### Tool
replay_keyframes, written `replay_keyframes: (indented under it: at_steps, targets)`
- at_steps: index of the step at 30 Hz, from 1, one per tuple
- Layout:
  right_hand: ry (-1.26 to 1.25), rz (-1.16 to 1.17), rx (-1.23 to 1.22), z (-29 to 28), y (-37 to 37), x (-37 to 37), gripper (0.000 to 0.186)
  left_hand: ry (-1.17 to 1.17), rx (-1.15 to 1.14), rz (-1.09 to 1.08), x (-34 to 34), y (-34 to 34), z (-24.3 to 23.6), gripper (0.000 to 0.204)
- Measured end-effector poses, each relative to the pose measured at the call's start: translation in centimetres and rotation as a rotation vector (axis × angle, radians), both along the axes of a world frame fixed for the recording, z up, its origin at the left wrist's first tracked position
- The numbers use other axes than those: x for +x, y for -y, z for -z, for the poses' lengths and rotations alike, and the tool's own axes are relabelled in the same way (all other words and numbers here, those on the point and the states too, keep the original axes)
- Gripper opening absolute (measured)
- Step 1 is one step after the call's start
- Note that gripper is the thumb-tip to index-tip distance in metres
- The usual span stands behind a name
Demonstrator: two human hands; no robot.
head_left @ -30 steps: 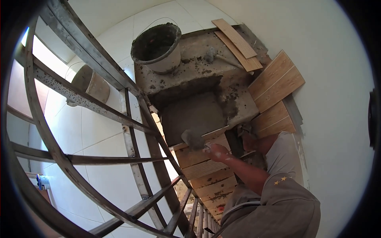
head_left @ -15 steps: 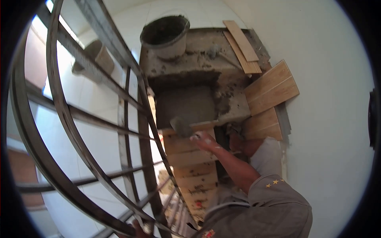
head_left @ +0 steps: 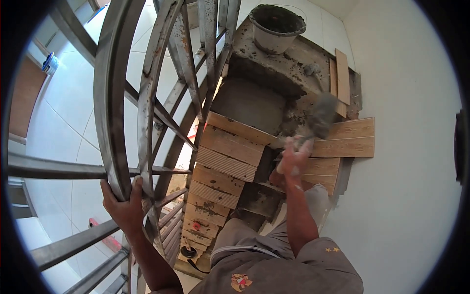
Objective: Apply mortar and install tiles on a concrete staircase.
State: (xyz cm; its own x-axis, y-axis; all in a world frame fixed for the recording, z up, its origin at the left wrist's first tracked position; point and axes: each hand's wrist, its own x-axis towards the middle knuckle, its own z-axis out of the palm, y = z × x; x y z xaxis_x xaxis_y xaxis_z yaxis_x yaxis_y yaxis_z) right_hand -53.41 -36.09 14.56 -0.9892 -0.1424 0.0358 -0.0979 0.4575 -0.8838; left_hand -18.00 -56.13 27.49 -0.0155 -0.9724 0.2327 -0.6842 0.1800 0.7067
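Observation:
My left hand [head_left: 122, 206] is wrapped round a vertical metal railing bar [head_left: 111, 122]. My right hand [head_left: 297, 154] grips a trowel [head_left: 323, 112], its blade caked grey and blurred over the right side of the concrete step. To the left of that blade is a recessed step spread with smooth grey mortar [head_left: 249, 100]. Below it run stairs [head_left: 227, 147] faced with plain and ribbed wood-look boards, several spotted with mortar. Beside my right hand, wood-look planks [head_left: 345, 145] lie along the wall. My bare foot shows partly behind that hand.
On the upper landing stand a mortar-smeared bucket [head_left: 275, 36], a grey-crusted tool [head_left: 312, 69] and loose boards [head_left: 341, 73]. The white wall [head_left: 406, 171] bounds the right; beyond the railing lie white floor tiles [head_left: 61, 117], a small blue-and-white container [head_left: 49, 63] and a red bar-shaped object [head_left: 105, 235].
My left hand has come into view at the lower left and now sits higher on the railing. My right hand with the trowel has moved up and rightward. The whole view has shifted.

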Motion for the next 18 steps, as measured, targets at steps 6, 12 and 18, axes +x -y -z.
replay_keyframes:
  at_steps: [6, 12, 18]
  targets:
    - [-0.095, -0.223, 0.535, 14.1, -1.3, 0.0, 0.039, 0.052, 0.092, -0.025, -0.5, -0.2, 0.2, 0.093]
    - [-0.052, -0.057, 0.723, 22.7, 0.5, 0.0, 0.043, -0.117, 0.056, -0.006, 1.0, 0.0, 1.3, 0.078]
    - [-0.023, 0.082, 0.668, 29.7, 0.9, -2.4, 0.043, -0.087, 0.106, 0.038, 1.3, 0.2, 1.9, 0.076]
